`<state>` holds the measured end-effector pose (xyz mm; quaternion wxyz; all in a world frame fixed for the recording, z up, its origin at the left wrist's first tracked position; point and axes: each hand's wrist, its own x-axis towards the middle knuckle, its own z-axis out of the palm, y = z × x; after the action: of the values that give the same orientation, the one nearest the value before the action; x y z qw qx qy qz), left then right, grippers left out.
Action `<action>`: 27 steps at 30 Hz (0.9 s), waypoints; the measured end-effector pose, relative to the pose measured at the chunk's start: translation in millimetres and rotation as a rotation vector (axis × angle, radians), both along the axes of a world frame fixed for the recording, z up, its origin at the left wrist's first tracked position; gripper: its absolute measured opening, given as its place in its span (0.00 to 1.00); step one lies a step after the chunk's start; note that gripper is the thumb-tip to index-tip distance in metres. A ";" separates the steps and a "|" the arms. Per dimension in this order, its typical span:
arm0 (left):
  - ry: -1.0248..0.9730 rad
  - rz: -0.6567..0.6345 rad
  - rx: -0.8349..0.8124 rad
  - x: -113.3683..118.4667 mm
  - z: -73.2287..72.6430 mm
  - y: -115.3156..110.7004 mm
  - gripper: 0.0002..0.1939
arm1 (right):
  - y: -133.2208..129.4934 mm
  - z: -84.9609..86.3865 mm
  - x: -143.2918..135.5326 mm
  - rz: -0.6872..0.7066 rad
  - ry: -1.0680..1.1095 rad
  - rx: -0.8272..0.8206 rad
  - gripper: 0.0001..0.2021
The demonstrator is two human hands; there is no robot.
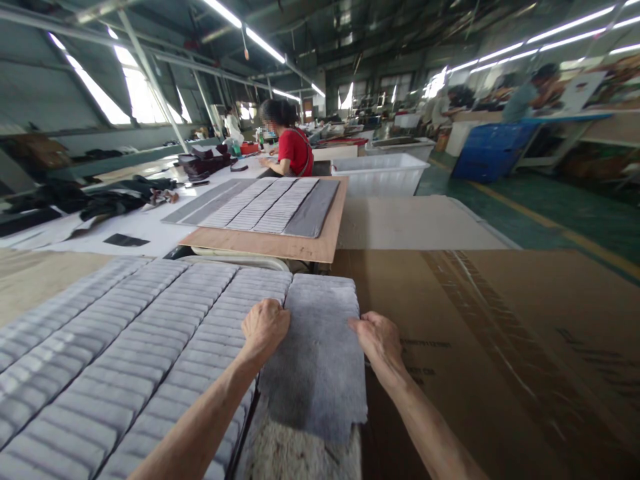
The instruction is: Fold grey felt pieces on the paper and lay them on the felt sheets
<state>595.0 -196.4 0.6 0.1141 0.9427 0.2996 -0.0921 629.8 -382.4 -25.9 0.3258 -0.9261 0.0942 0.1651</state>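
A light grey felt-like fabric piece (pixel 320 360) lies in front of me, over a rough pale board (pixel 300 447). My left hand (pixel 267 327) is closed at its left edge, the fingers curled around it. At the opposite edge my right hand (pixel 377 335) pinches the same piece between thumb and fingers. Its lower right corner is notched. To the left, long rows of overlapping grey fabric pieces (pixel 150 333) cover the work surface, and the nearest row runs right beside my left hand.
Flattened brown cardboard (pixel 500 347) spreads to my right. Ahead, a wooden board (pixel 265 247) bears more overlapping grey pieces (pixel 270 203). A person in a red top (pixel 295 150) sits beyond it. White bins (pixel 377 173) stand behind; dark cloth (pixel 120 200) lies at left.
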 end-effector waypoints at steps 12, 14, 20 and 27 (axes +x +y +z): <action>-0.036 0.014 -0.026 -3.4 1.6 -1.2 0.13 | 0.5 -11.7 5.1 0.039 -0.004 0.002 0.12; -0.036 0.018 -0.018 -2.9 0.5 -1.3 0.14 | 0.4 -10.7 5.0 0.041 -0.002 -0.003 0.12; -0.061 -0.004 0.053 -2.1 -6.9 -4.5 0.14 | 2.4 -5.9 1.6 0.017 -0.003 -0.032 0.12; -0.274 -0.102 0.256 -17.6 -11.5 -23.5 0.13 | 7.4 0.9 -5.3 -0.010 -0.045 -0.093 0.13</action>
<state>577.4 -219.9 -11.0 0.0281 0.9672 0.2426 0.0703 624.5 -375.0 -25.0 0.2851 -0.9433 0.0990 0.1382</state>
